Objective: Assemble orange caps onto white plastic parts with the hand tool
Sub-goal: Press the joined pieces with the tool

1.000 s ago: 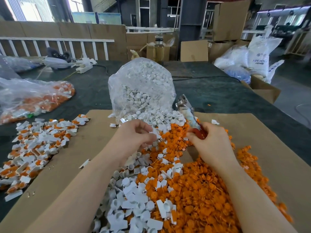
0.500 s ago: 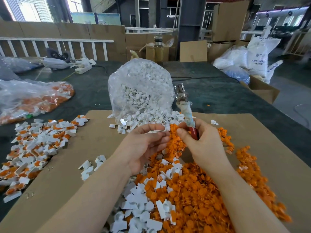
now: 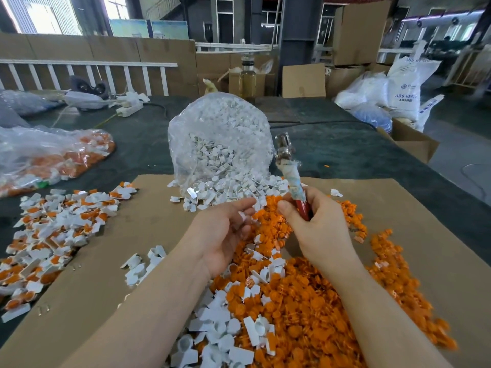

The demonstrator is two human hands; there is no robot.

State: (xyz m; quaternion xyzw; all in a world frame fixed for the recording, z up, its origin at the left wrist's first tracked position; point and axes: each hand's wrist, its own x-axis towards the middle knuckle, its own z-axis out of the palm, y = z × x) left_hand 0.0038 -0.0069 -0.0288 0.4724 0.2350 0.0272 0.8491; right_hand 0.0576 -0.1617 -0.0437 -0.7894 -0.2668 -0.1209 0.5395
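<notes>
The right hand (image 3: 316, 229) grips the hand tool (image 3: 291, 179) by its red handle, metal end up – ready to press. The left hand (image 3: 225, 235) is half open, palm up, w/ a small white part (image 3: 243, 216) on its fingers. Orange caps (image 3: 297, 301) lie piled just under both hands – easy to grab.

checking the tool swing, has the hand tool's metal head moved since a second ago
Yes. The hand tool in the right hand has tipped from leaning right to nearly upright; its metal head is now closer to the clear bag of white parts.
</notes>
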